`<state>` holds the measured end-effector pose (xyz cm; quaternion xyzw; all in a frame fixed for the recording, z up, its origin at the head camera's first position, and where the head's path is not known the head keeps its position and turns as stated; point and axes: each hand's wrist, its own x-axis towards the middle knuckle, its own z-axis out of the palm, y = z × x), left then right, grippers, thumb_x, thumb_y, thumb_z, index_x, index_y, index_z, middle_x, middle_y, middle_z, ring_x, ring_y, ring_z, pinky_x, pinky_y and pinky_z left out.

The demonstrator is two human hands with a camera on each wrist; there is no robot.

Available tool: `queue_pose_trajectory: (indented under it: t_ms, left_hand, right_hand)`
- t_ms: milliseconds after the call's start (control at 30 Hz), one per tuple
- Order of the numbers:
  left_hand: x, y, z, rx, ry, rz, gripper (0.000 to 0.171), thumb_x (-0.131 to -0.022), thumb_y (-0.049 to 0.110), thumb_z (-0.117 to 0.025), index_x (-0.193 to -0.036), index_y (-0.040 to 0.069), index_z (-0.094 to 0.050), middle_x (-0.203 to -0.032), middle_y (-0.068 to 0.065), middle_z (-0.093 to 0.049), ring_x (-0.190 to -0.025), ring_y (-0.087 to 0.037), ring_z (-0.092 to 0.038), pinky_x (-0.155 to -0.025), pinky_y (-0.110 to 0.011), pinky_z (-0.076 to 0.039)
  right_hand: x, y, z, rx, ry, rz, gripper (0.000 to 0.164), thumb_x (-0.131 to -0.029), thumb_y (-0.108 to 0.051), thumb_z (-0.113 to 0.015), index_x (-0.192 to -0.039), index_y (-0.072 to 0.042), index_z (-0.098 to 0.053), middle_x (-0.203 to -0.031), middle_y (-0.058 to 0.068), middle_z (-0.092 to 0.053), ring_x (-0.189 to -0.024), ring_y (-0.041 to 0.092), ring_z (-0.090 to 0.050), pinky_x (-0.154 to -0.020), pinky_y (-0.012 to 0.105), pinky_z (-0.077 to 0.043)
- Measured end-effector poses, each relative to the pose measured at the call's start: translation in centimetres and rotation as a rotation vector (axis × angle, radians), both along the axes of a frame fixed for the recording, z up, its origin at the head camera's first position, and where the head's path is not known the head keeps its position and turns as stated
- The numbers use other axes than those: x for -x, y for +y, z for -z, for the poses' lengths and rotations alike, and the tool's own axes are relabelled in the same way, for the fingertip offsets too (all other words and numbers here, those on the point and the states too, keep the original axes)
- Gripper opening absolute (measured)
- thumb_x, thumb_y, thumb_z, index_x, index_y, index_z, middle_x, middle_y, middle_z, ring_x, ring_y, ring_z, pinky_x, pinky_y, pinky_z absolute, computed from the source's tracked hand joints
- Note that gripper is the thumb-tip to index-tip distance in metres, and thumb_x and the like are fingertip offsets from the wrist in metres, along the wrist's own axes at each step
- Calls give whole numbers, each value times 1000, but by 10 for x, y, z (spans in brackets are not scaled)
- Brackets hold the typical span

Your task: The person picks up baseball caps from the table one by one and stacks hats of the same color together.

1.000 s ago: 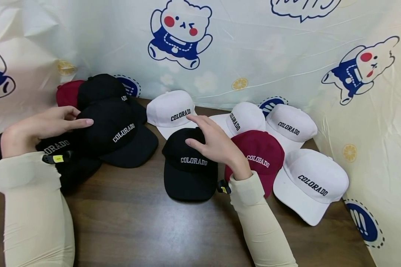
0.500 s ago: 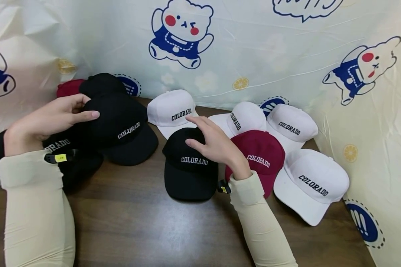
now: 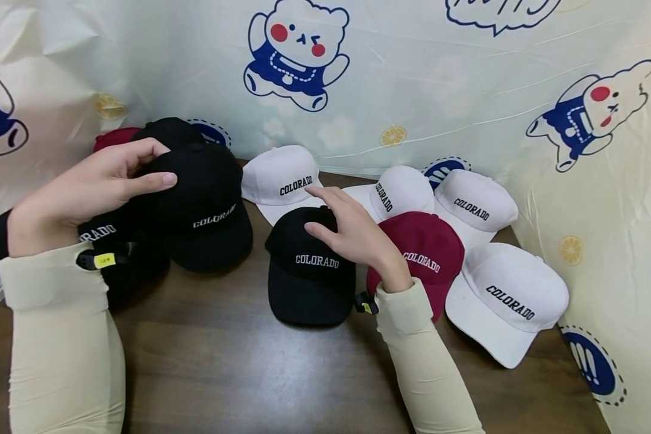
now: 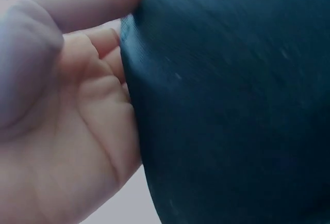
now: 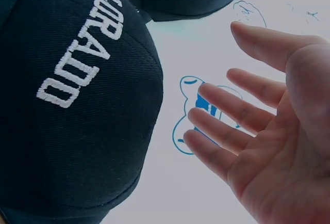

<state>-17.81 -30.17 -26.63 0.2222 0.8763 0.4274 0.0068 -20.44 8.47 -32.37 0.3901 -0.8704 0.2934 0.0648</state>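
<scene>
My left hand (image 3: 94,187) pinches a black cap (image 3: 206,181) with white COLORADO lettering, by its back edge. In the left wrist view the dark fabric (image 4: 227,105) fills most of the picture, the edge held between thumb and fingers. Its brim tips downward. Partly under my left hand and wrist lies another black cap (image 3: 100,232), largely hidden. My right hand (image 3: 355,232) hovers at the crown of a black cap (image 3: 309,289) in the middle. The right wrist view has its fingers extended, apart from the black cap (image 5: 103,126) there.
A black cap (image 3: 168,129) and a red cap (image 3: 111,137) sit at the back left. White caps stand behind the middle, one (image 3: 279,172) left and one (image 3: 404,190) right. Further right are a maroon cap (image 3: 428,241) and white caps (image 3: 512,295). A printed curtain (image 3: 390,72) borders the wooden table (image 3: 239,374).
My left hand has moved right and slightly up with the black cap, whose crown has risen and tipped forward. The right hand has stayed almost in place.
</scene>
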Motion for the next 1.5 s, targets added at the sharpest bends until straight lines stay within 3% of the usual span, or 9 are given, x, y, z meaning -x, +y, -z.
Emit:
queue_pose_trajectory:
  t_ms: [167, 300, 500, 767, 900, 1200, 1333, 1500]
  left_hand:
    - [-9, 6, -8, -93, 7, 90, 21, -94, -3, -55, -114, 3, -52, -86, -13, -55, -79, -21, -52, -65, -27, -42]
    - [-11, 11, -9, -172, -11, 201, 24, -92, -11, -51, -115, -3, -50, -84, -14, -52, -78, -23, -51, -65, -29, -41]
    - [-13, 29, -13, -158, -38, 296, 25, -93, -11, -49, -114, 1, -52, -84, -15, -54, -78, -25, -52, -64, -33, -43]
    - [0, 56, -4, -285, -146, 438, 21, -95, -9, -45, -114, -1, -50, -93, -23, -56, -89, -33, -53, -71, -36, -48]
    - [7, 67, 3, -295, -158, 468, 18, -96, -7, -45, -112, 0, -50, -92, -22, -56, -90, -33, -52, -71, -36, -48]
    - [14, 78, 13, -420, -240, 553, 18, -97, -8, -42, -114, -6, -46, -94, -22, -55, -90, -33, -54, -71, -36, -51]
    - [17, 85, 18, -435, -287, 575, 19, -98, -5, -42, -116, -5, -46, -99, -23, -54, -95, -34, -54, -78, -37, -50]
    - [22, 90, 25, -430, -336, 562, 21, -99, -2, -43, -120, -4, -45, -101, -22, -52, -98, -35, -51, -83, -36, -48]
  right_hand:
    - [-1, 0, -2, 36, 20, -13, 59, -93, -33, -62, -145, -18, -38, -139, -4, -43, -126, 6, -37, -104, 33, -34]
    - [-1, 0, -4, 67, 26, -16, 59, -94, -37, -60, -146, -21, -36, -140, -4, -42, -127, 5, -35, -105, 33, -34]
    - [-3, 0, -7, 131, 18, -26, 57, -95, -42, -56, -145, -22, -37, -139, -5, -43, -124, 5, -37, -103, 32, -35]
    - [-17, -2, -24, 311, -71, -161, 50, -95, -19, -58, -141, -7, -42, -134, 9, -49, -121, 20, -46, -101, 37, -39]
    - [-26, -2, -36, 321, -117, -170, 50, -93, -12, -59, -139, -2, -43, -132, 12, -49, -121, 21, -46, -102, 33, -37]
    - [-26, 4, -40, 283, -200, -156, 55, -90, -13, -63, -139, -1, -42, -132, 10, -49, -122, 18, -44, -104, 43, -35]
    - [-22, 7, -36, 274, -201, -173, 43, -88, -12, -66, -127, -1, -52, -117, 7, -54, -111, 17, -50, -99, 42, -39]
    - [-11, 16, -24, 270, -300, -178, 30, -89, -21, -67, -114, -11, -53, -102, 1, -58, -94, 15, -55, -88, 42, -45]
